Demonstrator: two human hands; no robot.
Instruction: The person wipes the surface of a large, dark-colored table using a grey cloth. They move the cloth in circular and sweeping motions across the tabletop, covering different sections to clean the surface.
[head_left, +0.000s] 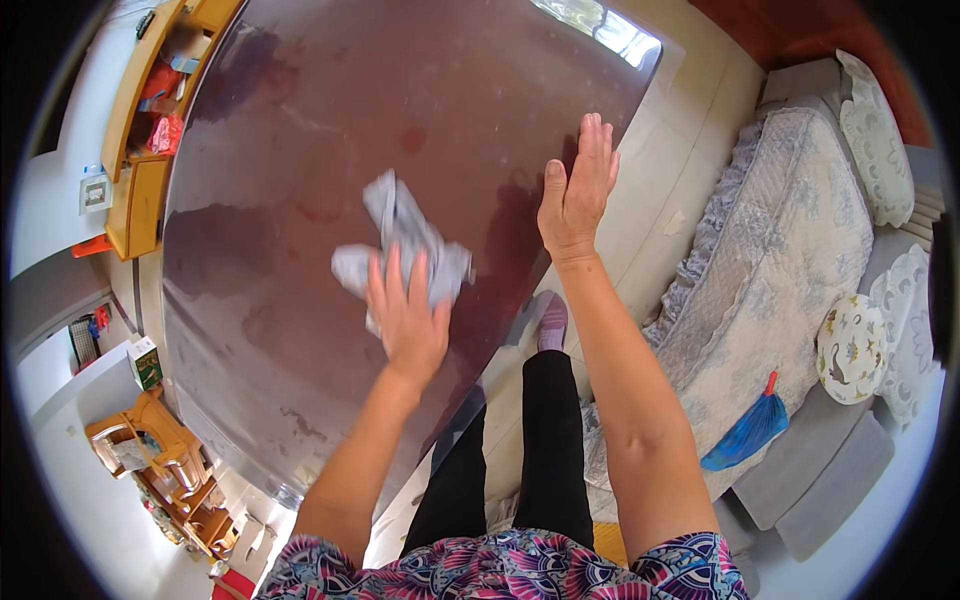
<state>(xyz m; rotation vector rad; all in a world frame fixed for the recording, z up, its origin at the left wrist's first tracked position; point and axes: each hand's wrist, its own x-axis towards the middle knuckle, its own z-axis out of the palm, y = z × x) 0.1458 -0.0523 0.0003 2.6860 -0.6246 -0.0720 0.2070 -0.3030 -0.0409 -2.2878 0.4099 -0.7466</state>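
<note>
A crumpled grey-white cloth (397, 217) lies on a large glossy, dark reddish-brown tabletop (322, 135). Over its near part my left hand (409, 315) presses down, fingers spread and slightly blurred. Part of the cloth is hidden under the palm and fingers. My right hand (581, 191) holds nothing; it is by the table's right edge, its fingers straight and its thumb apart. A dark shadow falls on the tabletop beside it, and whether the palm touches the edge cannot be told. Wet-looking streaks and dull patches (217, 247) mark the surface.
To the right stands a sofa with a quilted cover (757, 225), a dinosaur-print round cushion (851, 349) and a blue bag (750, 431). A wooden cabinet (139, 202) is beyond the table's left side. My foot (553, 322) is on the tiled floor (660, 172) between table and sofa.
</note>
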